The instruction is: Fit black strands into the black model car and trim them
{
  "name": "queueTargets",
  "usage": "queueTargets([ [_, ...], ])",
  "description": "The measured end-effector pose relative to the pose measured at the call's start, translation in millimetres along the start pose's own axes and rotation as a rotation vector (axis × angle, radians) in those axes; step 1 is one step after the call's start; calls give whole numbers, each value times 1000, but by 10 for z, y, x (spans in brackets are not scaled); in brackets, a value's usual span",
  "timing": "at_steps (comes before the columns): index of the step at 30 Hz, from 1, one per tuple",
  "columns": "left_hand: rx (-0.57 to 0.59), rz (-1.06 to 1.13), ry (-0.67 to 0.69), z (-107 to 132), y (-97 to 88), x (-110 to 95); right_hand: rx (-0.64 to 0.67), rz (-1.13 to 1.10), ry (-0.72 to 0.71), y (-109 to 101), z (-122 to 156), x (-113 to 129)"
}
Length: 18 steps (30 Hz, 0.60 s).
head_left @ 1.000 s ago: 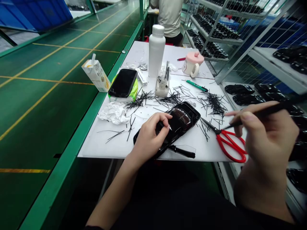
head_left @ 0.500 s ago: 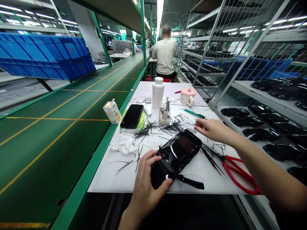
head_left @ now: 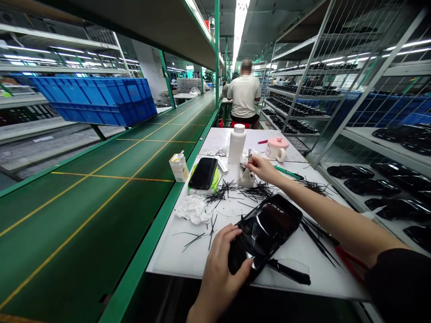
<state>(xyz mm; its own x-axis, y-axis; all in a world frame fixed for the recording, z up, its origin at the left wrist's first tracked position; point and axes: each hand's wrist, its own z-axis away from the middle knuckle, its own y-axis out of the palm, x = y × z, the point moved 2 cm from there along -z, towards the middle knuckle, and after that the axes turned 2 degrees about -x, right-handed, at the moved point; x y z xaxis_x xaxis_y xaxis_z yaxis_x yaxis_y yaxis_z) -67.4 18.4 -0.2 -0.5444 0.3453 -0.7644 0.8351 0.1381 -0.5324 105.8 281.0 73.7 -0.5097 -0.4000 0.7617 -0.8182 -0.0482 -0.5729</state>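
Note:
A glossy black model car body [head_left: 266, 226] lies slanted on the white table near its front edge. My left hand [head_left: 227, 260] grips its near end, fingers over the left side and thumb on the right. Farther off, my right hand [head_left: 261, 168] is closed in a pinch at the top of a small pale stand [head_left: 246, 179] with metal parts; what the fingertips hold is too small to make out. Thin black strips [head_left: 257, 190] lie scattered around the stand. Beside the car body rests a black-handled blade [head_left: 290, 272]. Red-handled scissors [head_left: 350, 262] are partly hidden under my right forearm.
Behind the stand are a white bottle [head_left: 237, 146], a lidded pink cup [head_left: 276, 148] and a green pen [head_left: 288, 172]. To the left are a phone [head_left: 203, 172], crumpled tissue [head_left: 192, 208], a small carton [head_left: 178, 167] and a green conveyor [head_left: 111, 215]. Racks of car bodies [head_left: 372, 187] stand right.
My right hand has moved left and away from me, from above the table beside the car body to the stand. My left hand stays on the car body. The camera view has shifted.

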Motion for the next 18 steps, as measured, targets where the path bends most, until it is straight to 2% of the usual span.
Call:
queueTargets([
  [5,12,39,6,-22,-12,-19,-259,-298,48,-334,-41,-18],
  [8,14,110,-46,-41,-29,0,-344,-463,80,-575,106,7],
  [11,7,199,-118,-50,-40,31,-392,-564,113,-792,486,44],
  [14,8,272,-164,-55,-59,62,-441,-621,156,-963,1008,90],
  [18,24,346,-229,-85,-93,99,-523,-656,219,-1020,1673,131],
])
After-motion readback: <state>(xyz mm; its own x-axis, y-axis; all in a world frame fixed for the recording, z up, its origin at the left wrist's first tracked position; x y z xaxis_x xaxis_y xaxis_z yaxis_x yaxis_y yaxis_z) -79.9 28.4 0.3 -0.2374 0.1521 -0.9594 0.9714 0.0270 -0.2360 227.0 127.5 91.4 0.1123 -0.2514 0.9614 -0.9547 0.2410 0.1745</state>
